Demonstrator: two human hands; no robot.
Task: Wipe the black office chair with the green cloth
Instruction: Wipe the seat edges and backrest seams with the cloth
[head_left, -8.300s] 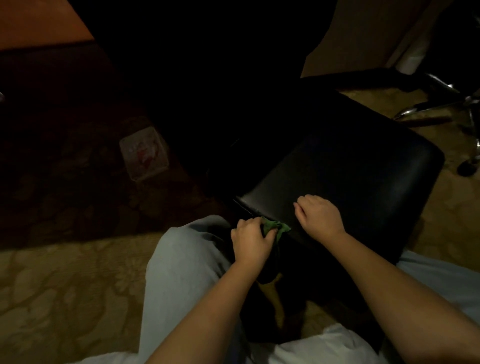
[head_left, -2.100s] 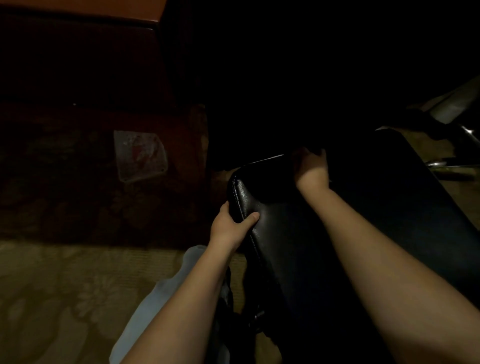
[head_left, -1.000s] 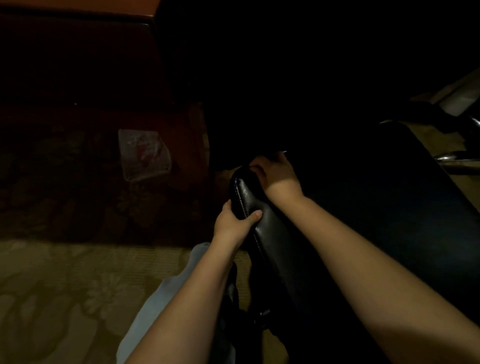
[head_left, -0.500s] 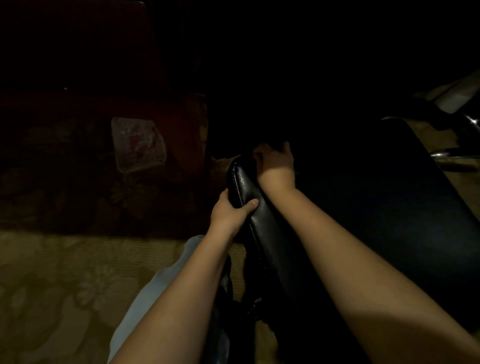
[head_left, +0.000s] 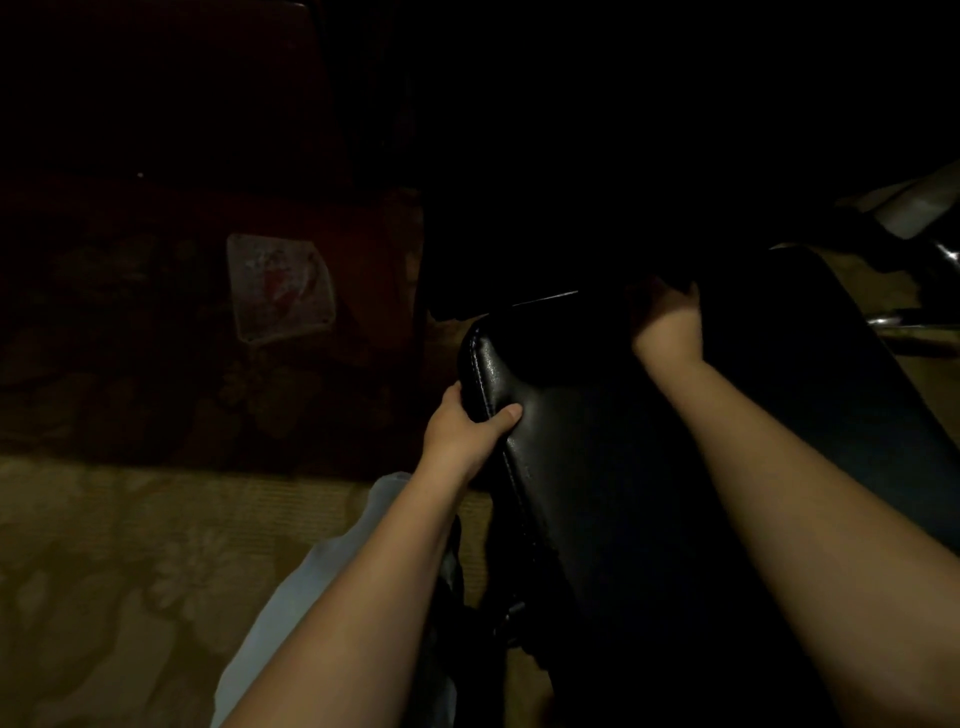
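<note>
The black office chair's padded seat (head_left: 597, 467) fills the middle and right of the view, its stitched left edge catching light. My left hand (head_left: 462, 431) grips that left edge, thumb on top and fingers wrapped underneath. My right hand (head_left: 667, 317) reaches across the seat to its far edge, where its fingers are lost in deep shadow. No green cloth shows anywhere in view; whether it is under the right hand is hidden by the dark.
A pale clear packet (head_left: 280, 288) lies on the dark patterned carpet to the left. Chrome legs of another chair (head_left: 930, 327) show at the right edge. My knee in light trousers (head_left: 311, 597) is below the left arm. The background is nearly black.
My right hand has slid rightward along the seat's far edge, away from the near-left corner. The left hand keeps the same grip on the left edge.
</note>
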